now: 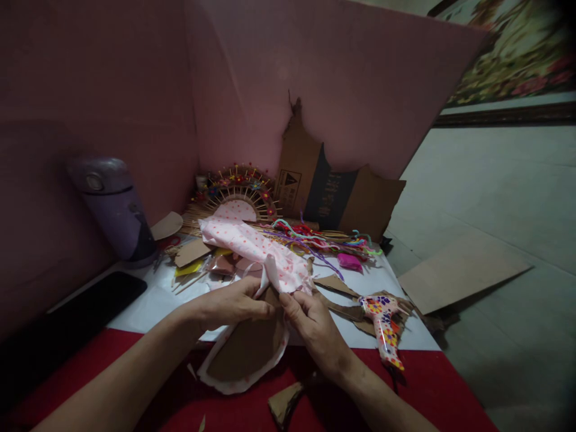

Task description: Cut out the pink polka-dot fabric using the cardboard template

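Note:
Between my hands is a brown cardboard piece (245, 351) with a rounded lower end. Pink dotted cloth (252, 243) wraps over its rim, and a loose length of it spreads away across the table. My left hand (245, 303) pinches the cloth and the upper left edge of the cardboard. On the other side, my right hand (308, 318) is closed on the cloth with thumb and fingers together. A fold of fabric stands up between the two hands. The fingertips are partly hidden by cloth.
A flower-patterned glue gun (384, 327) lies right, near cardboard scraps (344, 309). Pipe cleaners (315, 237), thin sticks and a magenta packet (350, 261) lie behind. A purple bottle (114, 210) and black phone (108, 297) are left. Torn cardboard (333, 186) leans against the back panel.

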Available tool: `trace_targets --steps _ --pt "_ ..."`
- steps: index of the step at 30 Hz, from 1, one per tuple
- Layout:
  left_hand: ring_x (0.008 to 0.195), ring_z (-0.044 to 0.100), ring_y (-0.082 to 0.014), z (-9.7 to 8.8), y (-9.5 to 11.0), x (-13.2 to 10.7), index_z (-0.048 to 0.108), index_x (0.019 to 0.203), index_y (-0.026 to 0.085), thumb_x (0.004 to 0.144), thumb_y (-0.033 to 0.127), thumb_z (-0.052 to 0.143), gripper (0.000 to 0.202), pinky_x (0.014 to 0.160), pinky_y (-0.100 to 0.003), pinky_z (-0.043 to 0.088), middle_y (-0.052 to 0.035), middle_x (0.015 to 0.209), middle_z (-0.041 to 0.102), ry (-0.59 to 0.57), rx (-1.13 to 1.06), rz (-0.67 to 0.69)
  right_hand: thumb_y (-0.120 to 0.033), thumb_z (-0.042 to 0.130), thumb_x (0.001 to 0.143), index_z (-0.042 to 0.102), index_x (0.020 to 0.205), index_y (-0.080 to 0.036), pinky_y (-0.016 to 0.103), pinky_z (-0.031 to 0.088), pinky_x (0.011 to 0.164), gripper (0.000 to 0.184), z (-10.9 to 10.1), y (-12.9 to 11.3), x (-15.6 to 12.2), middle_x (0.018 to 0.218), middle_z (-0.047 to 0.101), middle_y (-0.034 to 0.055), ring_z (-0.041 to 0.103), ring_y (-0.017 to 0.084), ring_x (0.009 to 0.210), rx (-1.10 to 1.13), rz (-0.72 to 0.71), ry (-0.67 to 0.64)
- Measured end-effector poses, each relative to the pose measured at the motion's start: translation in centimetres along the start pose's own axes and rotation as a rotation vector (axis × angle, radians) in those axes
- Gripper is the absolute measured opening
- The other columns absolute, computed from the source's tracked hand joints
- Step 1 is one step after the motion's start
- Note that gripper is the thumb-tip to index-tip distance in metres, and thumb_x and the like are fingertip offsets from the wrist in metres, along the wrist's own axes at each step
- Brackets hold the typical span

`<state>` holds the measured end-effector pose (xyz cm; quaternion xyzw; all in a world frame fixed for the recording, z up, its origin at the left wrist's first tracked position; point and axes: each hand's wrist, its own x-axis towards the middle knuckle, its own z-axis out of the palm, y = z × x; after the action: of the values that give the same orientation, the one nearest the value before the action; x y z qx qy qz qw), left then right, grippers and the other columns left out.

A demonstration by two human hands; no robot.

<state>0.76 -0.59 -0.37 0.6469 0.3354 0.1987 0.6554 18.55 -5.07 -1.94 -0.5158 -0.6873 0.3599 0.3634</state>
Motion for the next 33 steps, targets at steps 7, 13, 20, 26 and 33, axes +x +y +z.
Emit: trace_targets --steps 7,13,20,26,33 --pt "0.068 0.049 -0.0125 0.0 -0.1 0.1 0.062 0.081 0.013 0.07 0.02 0.058 0.014 0.064 -0.025 0.035 0.0018 0.073 0.055 -0.025 -0.004 -0.009 -0.053 0.038 0.089 0.047 0.062 -0.017 0.024 0.028 0.052 0.046 0.0 -0.1 0.1 0.059 0.045 -0.0025 0.039 0.011 0.057 -0.056 -0.017 0.013" --pt "0.07 0.049 -0.0132 -0.1 -0.2 0.1 0.061 0.081 0.014 0.07 0.021 0.059 0.014 0.066 -0.026 0.036 0.0013 0.075 0.056 -0.048 -0.006 0.011 -0.052 0.037 0.09 0.048 0.063 -0.017 0.024 0.028 0.053 0.045 0.0 -0.1 0.0 0.06 0.048 -0.0022 0.04 0.011 0.057 -0.111 -0.033 0.028" --pt "0.07 0.051 -0.0135 -0.1 -0.3 0.0 0.062 0.082 0.014 0.07 0.02 0.059 0.014 0.067 -0.026 0.037 0.0017 0.075 0.058 -0.033 -0.007 -0.015 -0.05 0.037 0.09 0.05 0.064 -0.017 0.024 0.027 0.053 0.044 0.0 -0.2 0.0 0.06 0.049 -0.0019 0.041 0.011 0.057 -0.132 -0.049 0.028" --pt "0.076 0.054 -0.0153 -0.3 -0.5 0.1 0.063 0.086 0.014 0.071 0.021 0.059 0.017 0.072 -0.027 0.04 0.0002 0.081 0.061 -0.06 -0.008 0.008 -0.05 0.038 0.09 0.05 0.064 -0.017 0.024 0.028 0.054 0.044 0.1 -0.2 -0.1 0.061 0.051 -0.0014 0.043 0.012 0.057 -0.172 -0.048 0.035" --pt "0.08 0.056 -0.0186 -0.6 -1.3 0.4 0.062 0.087 0.015 0.07 0.025 0.06 0.02 0.075 -0.031 0.043 -0.0017 0.082 0.061 -0.058 0.036 0.031 -0.048 0.039 0.09 0.056 0.067 -0.017 0.025 0.03 0.055 0.042 0.0 -0.8 -0.4 0.064 0.058 0.0019 0.048 0.014 0.06 -0.268 -0.076 0.055"
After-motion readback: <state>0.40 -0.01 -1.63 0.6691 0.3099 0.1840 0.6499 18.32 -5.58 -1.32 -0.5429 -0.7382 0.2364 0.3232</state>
